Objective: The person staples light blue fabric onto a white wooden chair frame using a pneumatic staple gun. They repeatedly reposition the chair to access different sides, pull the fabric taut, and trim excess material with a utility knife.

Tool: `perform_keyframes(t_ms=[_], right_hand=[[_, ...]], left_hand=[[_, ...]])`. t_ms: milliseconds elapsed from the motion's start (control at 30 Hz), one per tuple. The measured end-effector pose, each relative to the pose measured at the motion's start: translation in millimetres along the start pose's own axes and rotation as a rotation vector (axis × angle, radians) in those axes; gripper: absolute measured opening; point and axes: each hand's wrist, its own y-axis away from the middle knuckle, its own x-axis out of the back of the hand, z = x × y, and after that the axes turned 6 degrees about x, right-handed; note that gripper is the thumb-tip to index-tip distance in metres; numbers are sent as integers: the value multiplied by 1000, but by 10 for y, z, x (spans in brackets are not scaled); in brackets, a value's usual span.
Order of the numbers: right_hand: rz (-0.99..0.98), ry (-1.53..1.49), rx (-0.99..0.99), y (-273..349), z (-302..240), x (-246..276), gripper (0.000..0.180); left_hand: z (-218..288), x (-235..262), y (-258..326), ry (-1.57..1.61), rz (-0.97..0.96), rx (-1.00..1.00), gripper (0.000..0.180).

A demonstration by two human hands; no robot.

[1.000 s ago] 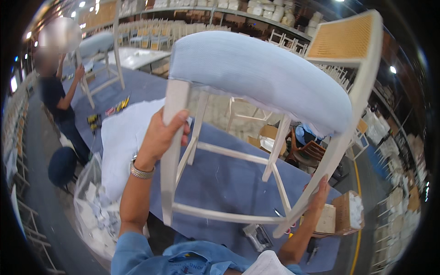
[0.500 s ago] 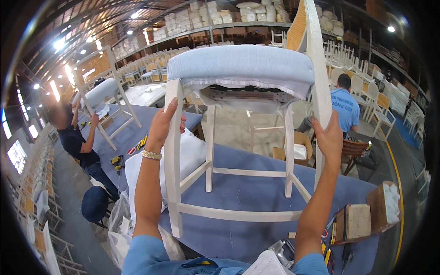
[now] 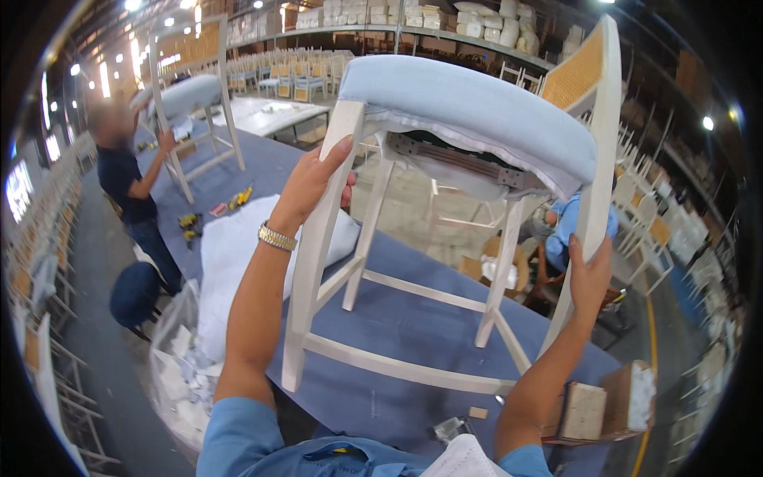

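Observation:
A white wooden chair (image 3: 389, 366) with a light blue padded seat (image 3: 469, 99) and a woven cane back (image 3: 584, 73) stands between my hands, tilted in the view. My left hand (image 3: 316, 184) is closed round the upper part of its left leg, thumb on the near face. Lower down on the other side, my right hand (image 3: 590, 278) grips the right post below the seat. Loose fabric edges hang beneath the seat, and brown webbing with metal plates (image 3: 457, 159) shows there. Whether all the legs rest on the table, I cannot tell.
The blue-covered table (image 3: 397, 397) holds white cloth (image 3: 238, 270), yellow tools (image 3: 238, 199) and open boxes (image 3: 584, 409). A bag of scraps (image 3: 183, 358) sits left. One person (image 3: 131, 171) handles another chair (image 3: 191, 95); a second person (image 3: 568, 215) sits behind mine.
The seat now slopes down toward the right, and more of its underside shows. The whole view has tilted and shifted. Both my hands keep their grip on the chair.

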Motion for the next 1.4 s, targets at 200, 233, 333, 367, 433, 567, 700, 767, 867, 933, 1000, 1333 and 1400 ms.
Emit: perform_keyframes(t_ms=[200, 233, 333, 367, 433, 567, 700, 767, 867, 933, 1000, 1333, 1400], right_hand=[[25, -178, 669, -362, -1425, 56, 58], [-117, -227, 800, -489, -1857, -27, 56], [-260, -78, 1102, -975, -2841, -497, 67], [-240, -47, 1111, -1125, -3118, -554, 70], [-327, 20, 1040, -1523, -3390, -718, 76], [-455, 490, 912, -1349, -2965, -1695, 91], [-947, 292, 691, -1410, -3609, -1086, 99], [-529, 83, 901, -1771, -3388, -1165, 87], [-489, 69, 847, -1669, -3354, -1218, 80], [-538, 277, 766, -1389, -2999, -1627, 81], [-549, 227, 771, -1423, -2787, -1556, 93], [-490, 354, 536, -1612, -1263, -341, 85], [-547, 380, 446, -1573, -1176, -133, 83]], left_hand=[[-83, 26, 75, 146, -64, -26, 61], [-70, 49, 98, 151, -73, -28, 60], [-105, 149, 143, 182, -86, -45, 58], [-121, 145, 133, 194, -96, -58, 58], [-133, 96, 131, 209, -126, -78, 58], [-160, 172, 127, 220, -130, -98, 56], [-196, 258, 114, 209, -92, -102, 52], [-179, 103, 144, 280, -124, -84, 52], [-165, 114, 168, 235, -91, -124, 51], [-175, 107, 205, 187, -61, -111, 52], [-159, 62, 225, 179, -40, -60, 53], [-209, 69, 273, 148, -36, -79, 59], [-216, 108, 326, 140, -34, -80, 56]])
